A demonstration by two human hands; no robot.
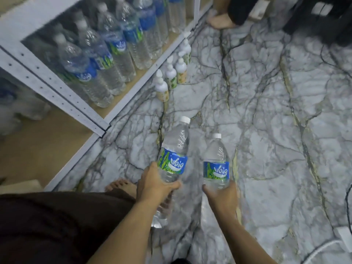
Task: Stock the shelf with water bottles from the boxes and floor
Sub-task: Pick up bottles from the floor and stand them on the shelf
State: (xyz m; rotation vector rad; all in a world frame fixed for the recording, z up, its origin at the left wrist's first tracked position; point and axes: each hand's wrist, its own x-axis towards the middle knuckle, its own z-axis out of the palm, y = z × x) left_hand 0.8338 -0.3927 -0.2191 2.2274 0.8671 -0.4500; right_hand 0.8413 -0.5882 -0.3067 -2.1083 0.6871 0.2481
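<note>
My left hand (154, 184) grips a clear water bottle (174, 149) with a blue and green label, just below the label, white cap pointing away from me. My right hand (222, 197) holds a second, shorter-looking bottle (216, 164) of the same brand around its lower body. Both bottles hang above the marble-patterned floor. The white metal shelf (57, 92) stands to the left, its lower board carrying several of the same bottles (106, 60) in rows.
Several small white-capped bottles (171, 73) stand in a line on the floor along the shelf's front edge. Another person's bare foot (219, 20) and dark items are at the far end. My own foot (122, 184) is near the shelf. A white cable (323, 248) lies bottom right.
</note>
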